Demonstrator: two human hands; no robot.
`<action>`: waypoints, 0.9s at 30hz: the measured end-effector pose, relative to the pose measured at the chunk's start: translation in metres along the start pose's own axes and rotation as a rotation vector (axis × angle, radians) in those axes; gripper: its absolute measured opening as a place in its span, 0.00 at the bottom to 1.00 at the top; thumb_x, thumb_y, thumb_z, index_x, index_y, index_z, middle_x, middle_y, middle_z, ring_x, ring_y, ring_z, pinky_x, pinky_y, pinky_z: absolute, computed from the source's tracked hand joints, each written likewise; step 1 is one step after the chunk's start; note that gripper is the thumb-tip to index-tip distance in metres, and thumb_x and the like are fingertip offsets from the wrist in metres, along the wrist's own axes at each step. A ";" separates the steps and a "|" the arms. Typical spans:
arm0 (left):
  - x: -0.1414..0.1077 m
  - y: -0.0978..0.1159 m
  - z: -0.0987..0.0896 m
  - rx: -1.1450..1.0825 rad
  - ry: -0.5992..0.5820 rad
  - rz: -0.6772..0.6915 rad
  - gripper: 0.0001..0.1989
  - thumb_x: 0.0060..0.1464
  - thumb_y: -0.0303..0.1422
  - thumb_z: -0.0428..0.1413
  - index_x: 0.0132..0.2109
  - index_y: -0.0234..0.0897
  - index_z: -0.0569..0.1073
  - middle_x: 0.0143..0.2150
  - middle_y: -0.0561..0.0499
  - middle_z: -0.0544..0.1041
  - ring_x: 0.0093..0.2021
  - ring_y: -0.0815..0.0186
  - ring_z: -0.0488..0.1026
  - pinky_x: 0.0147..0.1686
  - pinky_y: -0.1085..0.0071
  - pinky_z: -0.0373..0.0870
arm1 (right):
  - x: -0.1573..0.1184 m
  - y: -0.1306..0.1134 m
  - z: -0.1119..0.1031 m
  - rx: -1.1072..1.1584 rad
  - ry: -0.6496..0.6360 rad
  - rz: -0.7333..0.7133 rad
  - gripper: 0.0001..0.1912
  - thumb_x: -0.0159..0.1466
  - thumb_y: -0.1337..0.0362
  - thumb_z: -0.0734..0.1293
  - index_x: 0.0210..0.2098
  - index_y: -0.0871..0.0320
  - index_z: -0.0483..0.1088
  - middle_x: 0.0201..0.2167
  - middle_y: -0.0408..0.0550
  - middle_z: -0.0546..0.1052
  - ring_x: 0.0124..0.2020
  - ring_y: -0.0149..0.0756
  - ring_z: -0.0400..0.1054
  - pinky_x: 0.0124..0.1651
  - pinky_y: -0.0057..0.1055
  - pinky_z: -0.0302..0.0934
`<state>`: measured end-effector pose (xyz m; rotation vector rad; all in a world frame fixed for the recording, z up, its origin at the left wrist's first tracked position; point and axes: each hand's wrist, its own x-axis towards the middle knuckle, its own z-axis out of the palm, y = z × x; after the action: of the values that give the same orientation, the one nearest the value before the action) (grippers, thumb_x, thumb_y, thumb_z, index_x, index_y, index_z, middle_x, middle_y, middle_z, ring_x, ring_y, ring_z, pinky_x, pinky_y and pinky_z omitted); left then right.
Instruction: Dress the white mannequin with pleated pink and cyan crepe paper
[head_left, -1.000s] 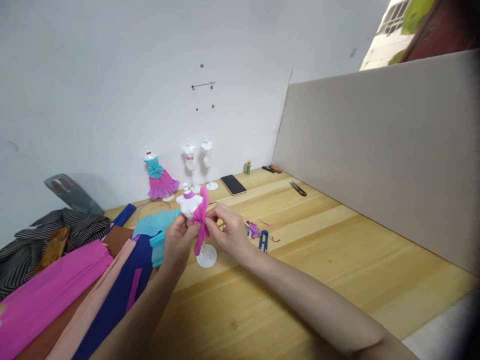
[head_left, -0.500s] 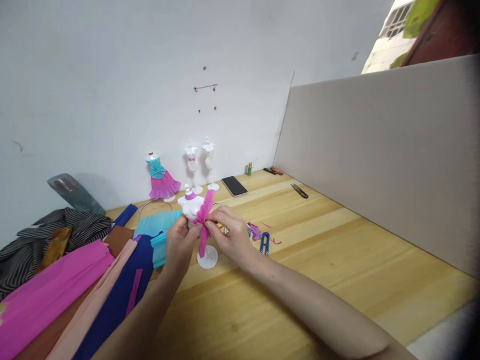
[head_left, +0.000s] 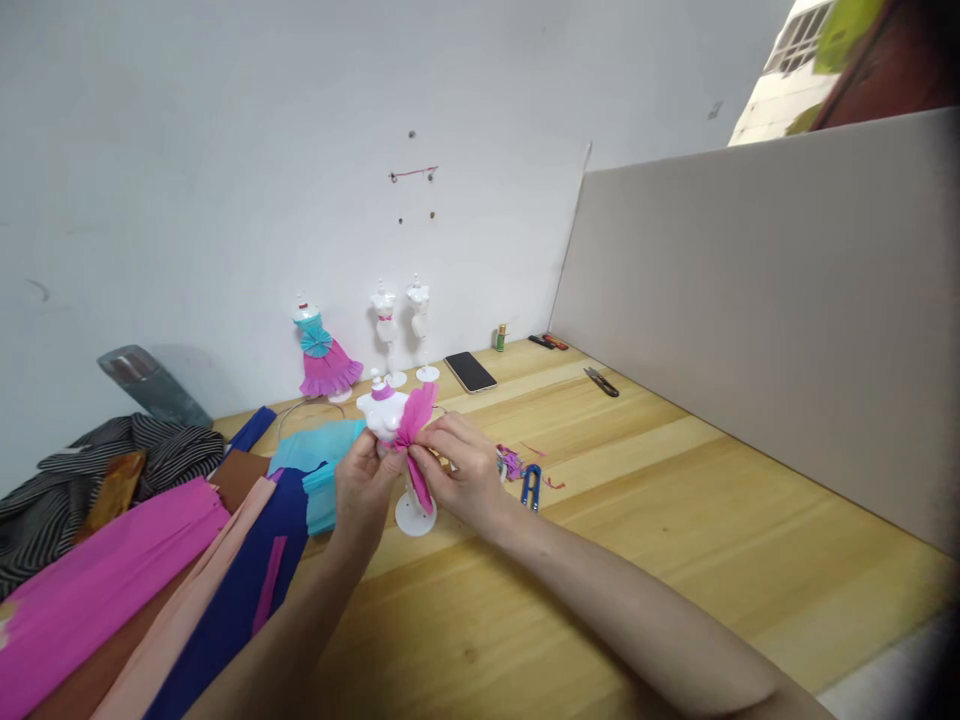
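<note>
A small white dress-form mannequin (head_left: 381, 412) with a purple neck band stands on its round base (head_left: 415, 517) in front of me. My left hand (head_left: 361, 485) is closed around its waist, thumb at the front. A magenta crepe-paper bow (head_left: 418, 408), gathered in the middle, lies against the mannequin's waist. My right hand (head_left: 466, 465) pinches the bow at its gathered middle with thumb and forefinger, close to the left thumb. One end of the bow fans upward, the other hangs down over the stand. The fingers hide part of the waist.
Crepe-paper sheets (head_left: 135, 560) and striped cloth (head_left: 161, 445) lie at left. Behind stand a dressed mannequin (head_left: 330, 365) and two white ones (head_left: 385, 328). A phone (head_left: 470, 372), blue thread snips (head_left: 531, 487), black snips (head_left: 601, 381) and paper scraps (head_left: 511, 462) lie rightward.
The magenta bow has turned slightly: its upper end is more fanned out and its lower end has swung to the right. Both hands keep nearly the same place.
</note>
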<state>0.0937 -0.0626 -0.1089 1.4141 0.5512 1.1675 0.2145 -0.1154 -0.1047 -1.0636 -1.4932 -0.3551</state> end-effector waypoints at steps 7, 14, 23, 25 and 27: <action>-0.001 -0.003 -0.003 0.045 -0.013 0.008 0.13 0.51 0.36 0.60 0.44 0.36 0.73 0.39 0.51 0.77 0.39 0.64 0.73 0.42 0.69 0.70 | 0.000 0.003 0.000 0.053 -0.014 0.024 0.07 0.63 0.69 0.65 0.29 0.58 0.72 0.24 0.47 0.73 0.29 0.35 0.67 0.33 0.33 0.62; 0.000 -0.008 -0.007 0.161 0.028 0.067 0.07 0.51 0.35 0.60 0.35 0.36 0.74 0.32 0.54 0.72 0.36 0.66 0.69 0.38 0.73 0.68 | 0.003 0.000 -0.003 0.129 -0.040 0.088 0.09 0.62 0.70 0.64 0.26 0.57 0.71 0.23 0.46 0.72 0.28 0.34 0.66 0.32 0.32 0.61; 0.003 0.001 -0.005 0.147 -0.030 0.055 0.12 0.42 0.31 0.63 0.37 0.36 0.75 0.31 0.53 0.74 0.39 0.62 0.71 0.40 0.69 0.69 | 0.005 -0.002 -0.006 0.240 -0.076 0.233 0.08 0.61 0.69 0.65 0.24 0.57 0.69 0.23 0.44 0.71 0.28 0.33 0.65 0.33 0.31 0.61; 0.004 0.002 -0.004 0.137 -0.038 0.037 0.13 0.39 0.28 0.64 0.37 0.37 0.74 0.28 0.55 0.72 0.38 0.63 0.71 0.38 0.71 0.70 | 0.006 -0.001 -0.007 0.265 -0.091 0.270 0.08 0.60 0.69 0.65 0.25 0.57 0.70 0.23 0.44 0.72 0.29 0.33 0.66 0.34 0.31 0.61; 0.004 0.002 -0.003 0.118 -0.033 0.019 0.13 0.39 0.27 0.64 0.36 0.37 0.74 0.27 0.56 0.72 0.37 0.64 0.71 0.36 0.73 0.70 | 0.006 0.000 -0.008 0.302 -0.118 0.302 0.07 0.60 0.69 0.65 0.25 0.57 0.70 0.23 0.44 0.72 0.29 0.33 0.66 0.35 0.31 0.60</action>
<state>0.0920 -0.0584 -0.1061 1.5397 0.5927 1.1394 0.2202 -0.1190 -0.0968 -1.0584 -1.4086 0.1438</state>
